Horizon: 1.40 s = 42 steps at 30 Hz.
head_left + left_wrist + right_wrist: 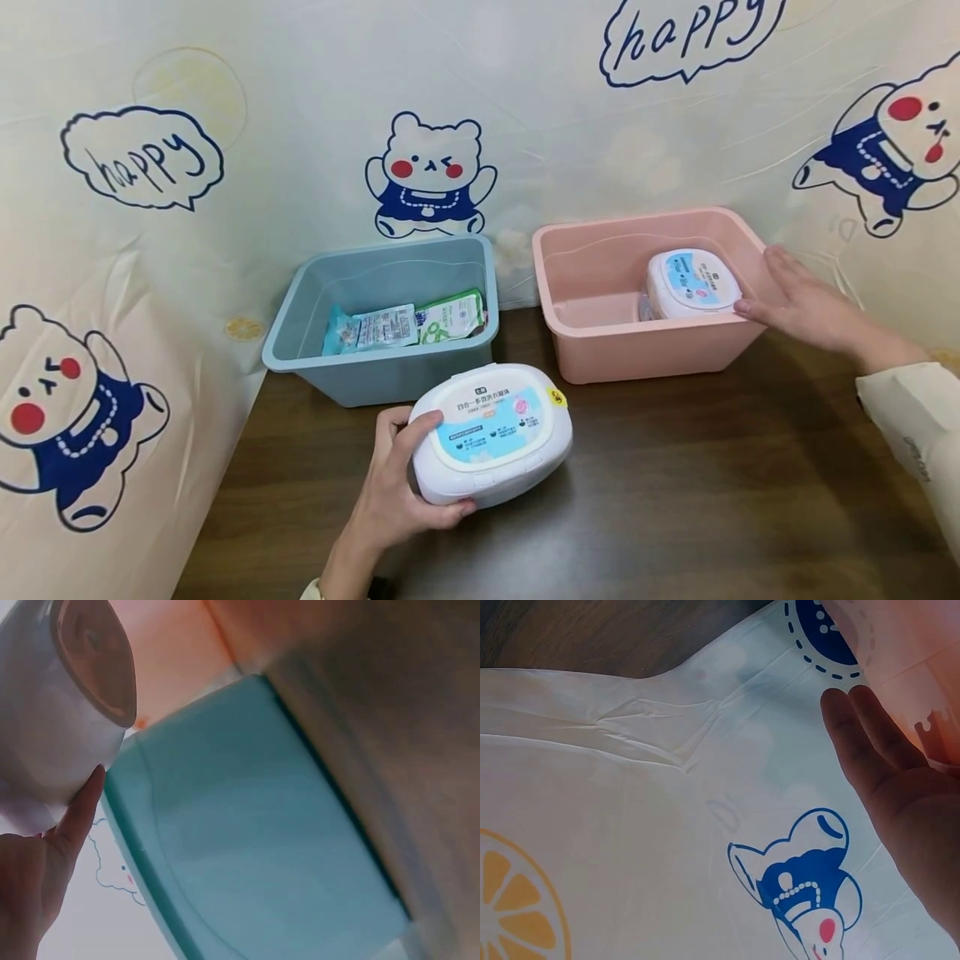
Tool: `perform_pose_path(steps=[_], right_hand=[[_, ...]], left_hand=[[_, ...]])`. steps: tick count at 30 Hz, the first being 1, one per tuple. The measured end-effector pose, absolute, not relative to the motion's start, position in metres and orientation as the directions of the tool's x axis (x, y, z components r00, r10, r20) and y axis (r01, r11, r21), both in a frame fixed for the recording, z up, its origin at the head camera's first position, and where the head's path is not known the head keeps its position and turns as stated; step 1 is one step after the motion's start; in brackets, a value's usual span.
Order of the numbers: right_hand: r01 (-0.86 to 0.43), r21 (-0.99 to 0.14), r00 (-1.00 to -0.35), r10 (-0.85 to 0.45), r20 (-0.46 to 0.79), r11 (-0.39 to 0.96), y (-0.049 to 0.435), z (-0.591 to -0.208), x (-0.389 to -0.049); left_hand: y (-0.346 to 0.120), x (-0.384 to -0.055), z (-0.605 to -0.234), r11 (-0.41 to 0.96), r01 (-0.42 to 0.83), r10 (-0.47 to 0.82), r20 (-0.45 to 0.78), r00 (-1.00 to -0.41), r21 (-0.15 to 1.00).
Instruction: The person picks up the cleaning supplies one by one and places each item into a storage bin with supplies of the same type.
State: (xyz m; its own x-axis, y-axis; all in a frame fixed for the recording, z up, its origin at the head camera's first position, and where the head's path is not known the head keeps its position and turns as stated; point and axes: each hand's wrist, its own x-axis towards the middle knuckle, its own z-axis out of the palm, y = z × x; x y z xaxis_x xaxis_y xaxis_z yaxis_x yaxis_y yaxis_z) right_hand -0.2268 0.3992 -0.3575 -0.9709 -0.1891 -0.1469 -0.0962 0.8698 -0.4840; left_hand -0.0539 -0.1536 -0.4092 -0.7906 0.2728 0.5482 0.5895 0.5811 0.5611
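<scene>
My left hand [393, 483] grips a white lidded laundry pod box [491, 433] by its left end, thumb at the lower front and a finger on the lid. The box is tilted over the table, in front of a blue bin [375, 371]; its underside fills the upper left of the left wrist view. My right hand [813, 312] is at the right end of a pink bin [637, 354], thumb at the front rim corner and straight fingers [855, 735] along the outer side. Inside the pink bin sits a second laundry pod box [693, 283].
Several flat packets, including a green and white one [450, 321] and a blue and white one [382, 327], lie in the blue bin. Both bins stand at the back of a dark wooden table [637, 517], against a cartoon-printed cloth [525, 125].
</scene>
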Motion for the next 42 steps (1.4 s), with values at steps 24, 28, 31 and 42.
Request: perform_pose_path(steps=[24,28,31,42], right_hand=[[-0.083,-0.482,-0.973,-0.176,-0.151,0.872,0.398,-0.358,-0.223],[-0.083,-0.483,-0.974,-0.173,-0.145,0.871,0.396,-0.358,-0.224],[-0.070,-0.481,-0.974,-0.164,-0.155,0.874,0.397,-0.357,-0.224],[-0.078,-0.494,-0.973,-0.174,-0.151,0.866,0.395,-0.355,-0.223]], left_hand=[[-0.120,-0.091,-0.349,0.485,0.638,0.192,0.639,-0.745,0.599],[-0.112,-0.099,-0.338,0.463,0.633,0.170,0.639,-0.750,0.620],[-0.104,-0.108,-0.330,0.454,0.625,0.153,0.636,-0.757,0.635],[-0.075,-0.142,-0.323,0.485,0.572,0.142,0.586,-0.798,0.662]])
